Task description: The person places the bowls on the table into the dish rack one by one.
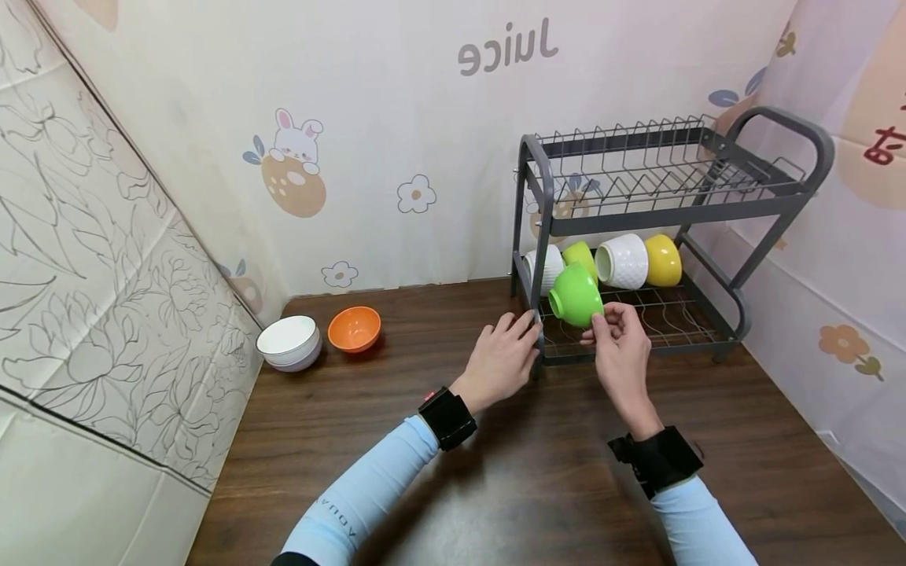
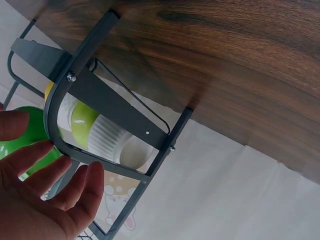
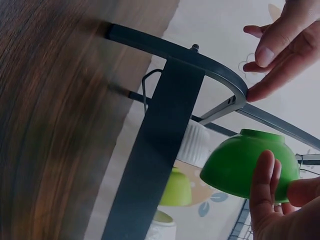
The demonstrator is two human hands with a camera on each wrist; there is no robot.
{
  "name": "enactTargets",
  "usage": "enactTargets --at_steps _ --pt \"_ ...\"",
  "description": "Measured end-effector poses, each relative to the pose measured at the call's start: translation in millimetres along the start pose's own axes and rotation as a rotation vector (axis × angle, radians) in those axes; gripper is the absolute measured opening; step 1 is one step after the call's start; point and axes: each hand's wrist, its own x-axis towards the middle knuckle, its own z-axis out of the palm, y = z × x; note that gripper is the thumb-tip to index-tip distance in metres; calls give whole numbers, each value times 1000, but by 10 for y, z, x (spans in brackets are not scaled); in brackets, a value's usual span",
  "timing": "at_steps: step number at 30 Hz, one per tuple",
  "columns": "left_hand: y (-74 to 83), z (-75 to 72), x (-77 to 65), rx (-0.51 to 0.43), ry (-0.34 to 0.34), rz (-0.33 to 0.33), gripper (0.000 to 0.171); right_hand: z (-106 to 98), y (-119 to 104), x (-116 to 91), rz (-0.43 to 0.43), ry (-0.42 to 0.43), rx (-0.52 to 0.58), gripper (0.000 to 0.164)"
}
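My right hand (image 1: 623,362) pinches the rim of a bright green bowl (image 1: 576,295), thumb on one side and fingers on the other. The bowl is tipped on its side at the front left of the rack's lower tier; its round foot faces left. My left hand (image 1: 499,358) reaches to the rack's front left post, with loosely bent fingers and a fingertip at the metal. In the left wrist view, the green bowl (image 2: 32,132) shows beyond the fingers. The dark grey two-tier dish rack (image 1: 672,214) stands on the wooden table.
On the lower tier behind the bowl sit a ribbed white cup (image 1: 548,270), a lighter green piece (image 1: 580,255), a textured white cup (image 1: 626,262) and a yellow cup (image 1: 664,261). Stacked white bowls (image 1: 290,346) and an orange bowl (image 1: 355,329) stand at the table's back left.
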Motion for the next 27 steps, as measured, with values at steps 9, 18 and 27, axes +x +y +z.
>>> enactTargets --at_steps 9,18,27 --pt "34 3 44 11 4 9 48 75 66 30 125 -29 36 28" --pt "51 10 93 8 -28 0 49 126 130 57 188 -83 14 30" --pt "47 31 100 7 -22 7 49 168 209 58 232 -112 4 29"
